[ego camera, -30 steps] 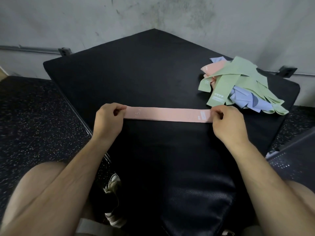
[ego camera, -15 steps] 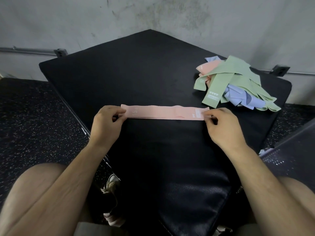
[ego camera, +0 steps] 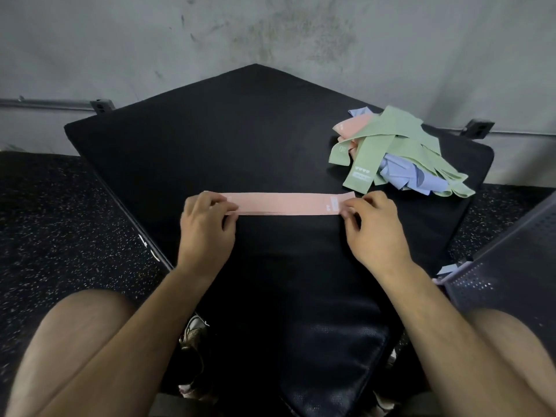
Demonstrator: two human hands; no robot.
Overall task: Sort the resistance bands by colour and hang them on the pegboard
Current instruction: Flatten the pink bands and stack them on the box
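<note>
A pink band (ego camera: 282,203) lies flat across a black pad (ego camera: 240,139), its ends pinched by the left hand (ego camera: 207,227) and right hand (ego camera: 374,233). A pile (ego camera: 400,152) of green, blue and pink bands sits near the right hand.

Band (ego camera: 285,203): matt cloth. Pad (ego camera: 240,139): black grained vinyl, faint sheen. Floor (ego camera: 60,221), 9 o'clock: speckled rubber. Wall (ego camera: 270,31): rough concrete.

Black padded bench (ego camera: 255,139) against stained grey wall (ego camera: 270,31); speckled rubber floor (ego camera: 60,206); sneaker (ego camera: 192,329) below bench.
</note>
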